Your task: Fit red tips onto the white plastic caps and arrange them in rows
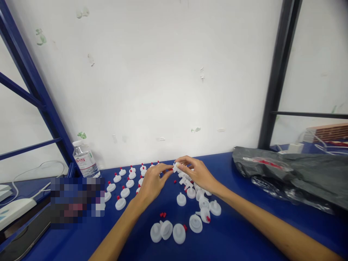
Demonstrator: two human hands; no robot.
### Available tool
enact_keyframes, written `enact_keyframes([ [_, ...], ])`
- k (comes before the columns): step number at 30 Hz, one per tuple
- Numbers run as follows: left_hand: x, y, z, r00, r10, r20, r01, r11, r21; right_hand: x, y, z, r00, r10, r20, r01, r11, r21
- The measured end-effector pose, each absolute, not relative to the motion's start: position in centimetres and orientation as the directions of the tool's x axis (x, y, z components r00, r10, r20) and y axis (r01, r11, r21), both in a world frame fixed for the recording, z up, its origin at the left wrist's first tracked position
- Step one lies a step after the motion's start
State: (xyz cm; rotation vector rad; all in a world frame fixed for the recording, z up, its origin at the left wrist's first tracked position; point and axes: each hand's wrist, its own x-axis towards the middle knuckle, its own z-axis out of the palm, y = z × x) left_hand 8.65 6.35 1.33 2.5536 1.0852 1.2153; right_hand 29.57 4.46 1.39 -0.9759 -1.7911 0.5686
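Note:
Both hands meet above a blue table (233, 232). My right hand (197, 173) pinches a small white plastic cap (176, 167) at its fingertips. My left hand (152, 181) reaches in from the left, thumb and forefinger pinched close to that cap; whether they hold a small red piece I cannot make out. Rows of white caps with red tips (123, 182) stand to the left. Loose white caps (176, 232) and tiny red pieces (162, 214) lie scattered near me.
A clear water bottle (85, 159) stands at the back left by a blue frame post (32, 79). A grey plastic bag (288, 170) lies at the right. A white wall (163, 79) closes the back. White devices and cables (15, 210) sit far left.

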Motion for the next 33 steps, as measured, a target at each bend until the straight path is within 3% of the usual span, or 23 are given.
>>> enact_keyframes([
  [12,8.9,5.9,1.0,0.427,0.654,0.624,0.544,-0.737,0.401,29.7,4.2,1.8,-0.219,0.827,0.517,0.338,0.562,-0.755],
  [22,9.6,5.0,0.6,0.354,0.653,0.67,0.499,-0.738,0.455,30.2,4.6,1.7,-0.256,0.868,0.425,0.116,0.464,-0.878],
  [25,9.5,5.0,0.7,0.353,0.673,0.65,0.49,-0.725,0.484,30.3,4.7,1.6,-0.267,0.875,0.405,0.129,0.449,-0.884],
  [27,9.3,5.2,1.2,0.378,0.662,0.647,0.503,-0.734,0.457,30.4,4.8,1.7,-0.266,0.868,0.419,0.188,0.473,-0.861],
  [30,8.5,5.4,2.8,0.485,0.611,0.626,0.556,-0.768,0.318,30.6,4.8,2.0,-0.234,0.856,0.461,0.25,0.511,-0.822],
  [33,7.1,5.2,4.9,0.582,0.657,0.479,0.633,-0.736,0.24,30.8,4.9,2.0,-0.184,0.864,0.468,0.225,0.5,-0.836],
])
